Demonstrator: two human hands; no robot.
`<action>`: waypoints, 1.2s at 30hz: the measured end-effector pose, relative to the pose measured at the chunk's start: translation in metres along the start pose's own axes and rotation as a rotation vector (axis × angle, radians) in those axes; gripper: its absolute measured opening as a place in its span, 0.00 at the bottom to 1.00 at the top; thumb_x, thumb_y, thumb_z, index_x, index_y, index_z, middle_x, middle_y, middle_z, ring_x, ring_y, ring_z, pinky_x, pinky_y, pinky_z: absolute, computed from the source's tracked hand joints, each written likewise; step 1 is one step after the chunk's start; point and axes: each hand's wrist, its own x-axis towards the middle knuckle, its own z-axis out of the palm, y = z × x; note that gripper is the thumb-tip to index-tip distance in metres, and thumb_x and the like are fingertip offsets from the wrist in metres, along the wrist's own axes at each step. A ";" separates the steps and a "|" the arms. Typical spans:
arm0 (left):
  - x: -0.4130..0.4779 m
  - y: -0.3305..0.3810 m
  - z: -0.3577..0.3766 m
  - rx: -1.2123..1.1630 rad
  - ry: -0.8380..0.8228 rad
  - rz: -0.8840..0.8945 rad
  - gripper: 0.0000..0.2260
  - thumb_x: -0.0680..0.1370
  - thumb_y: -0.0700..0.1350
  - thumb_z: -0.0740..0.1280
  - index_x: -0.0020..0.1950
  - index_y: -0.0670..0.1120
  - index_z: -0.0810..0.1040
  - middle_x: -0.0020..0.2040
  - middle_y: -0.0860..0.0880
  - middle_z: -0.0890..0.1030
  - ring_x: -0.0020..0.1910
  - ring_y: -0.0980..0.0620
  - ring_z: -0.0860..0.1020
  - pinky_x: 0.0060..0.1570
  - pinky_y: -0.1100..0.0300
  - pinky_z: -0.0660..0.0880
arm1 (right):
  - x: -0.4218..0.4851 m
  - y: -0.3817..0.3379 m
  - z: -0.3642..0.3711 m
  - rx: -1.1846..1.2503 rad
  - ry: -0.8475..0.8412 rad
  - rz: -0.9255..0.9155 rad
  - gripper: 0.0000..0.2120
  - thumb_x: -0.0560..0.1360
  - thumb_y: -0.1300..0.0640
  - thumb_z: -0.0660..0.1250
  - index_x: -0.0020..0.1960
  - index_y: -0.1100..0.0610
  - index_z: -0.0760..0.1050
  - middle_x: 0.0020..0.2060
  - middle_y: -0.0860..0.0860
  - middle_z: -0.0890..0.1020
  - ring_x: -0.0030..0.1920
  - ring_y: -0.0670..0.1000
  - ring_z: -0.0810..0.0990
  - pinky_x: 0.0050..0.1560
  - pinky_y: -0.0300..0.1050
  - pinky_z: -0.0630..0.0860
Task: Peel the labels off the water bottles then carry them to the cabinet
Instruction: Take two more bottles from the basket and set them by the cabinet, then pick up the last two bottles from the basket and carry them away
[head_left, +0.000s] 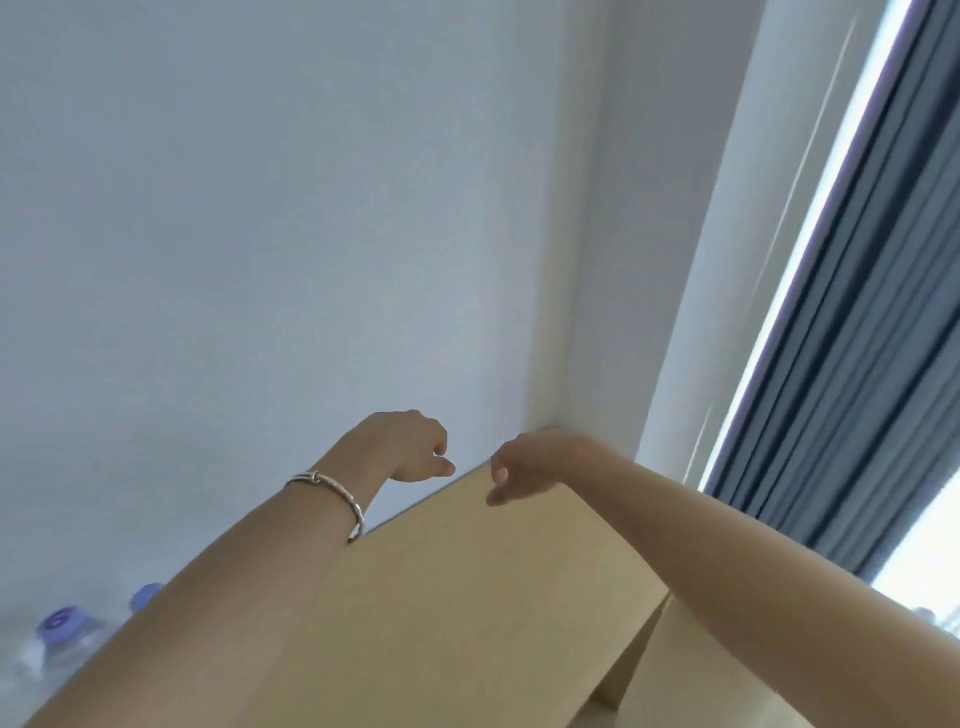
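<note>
Tan cabinet top (467, 597): our left hand (410, 447) and right hand (524, 462) hover, fingers loosely curled, holding nothing; carrying step, we judge; next fetch bottles (65, 642) at lower left

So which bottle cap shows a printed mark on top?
The nearer purple cap at far lower left, bearing a white mark; the other cap, beside the left forearm, looks plain.

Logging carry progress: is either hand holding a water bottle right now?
No. The left hand and right hand are both empty above the cabinet top; capped bottles stand at lower left.
</note>
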 end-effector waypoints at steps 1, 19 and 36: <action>0.007 0.030 -0.006 0.015 0.036 0.048 0.19 0.79 0.60 0.58 0.66 0.54 0.72 0.65 0.50 0.74 0.61 0.49 0.75 0.50 0.57 0.67 | -0.015 0.027 0.009 0.003 -0.002 0.026 0.22 0.77 0.40 0.61 0.62 0.53 0.76 0.56 0.52 0.81 0.55 0.52 0.78 0.56 0.47 0.73; 0.108 0.450 -0.033 0.227 0.120 0.677 0.18 0.80 0.55 0.57 0.67 0.52 0.72 0.62 0.49 0.77 0.58 0.47 0.76 0.51 0.55 0.70 | -0.213 0.344 0.203 0.359 -0.016 0.551 0.23 0.76 0.43 0.61 0.65 0.56 0.70 0.48 0.50 0.78 0.46 0.52 0.77 0.43 0.46 0.73; 0.255 0.780 -0.022 0.523 -0.203 1.098 0.15 0.81 0.50 0.56 0.59 0.44 0.77 0.60 0.48 0.78 0.55 0.47 0.76 0.52 0.55 0.71 | -0.331 0.581 0.351 0.649 -0.263 1.115 0.25 0.77 0.44 0.63 0.70 0.54 0.68 0.64 0.51 0.76 0.62 0.55 0.75 0.59 0.48 0.71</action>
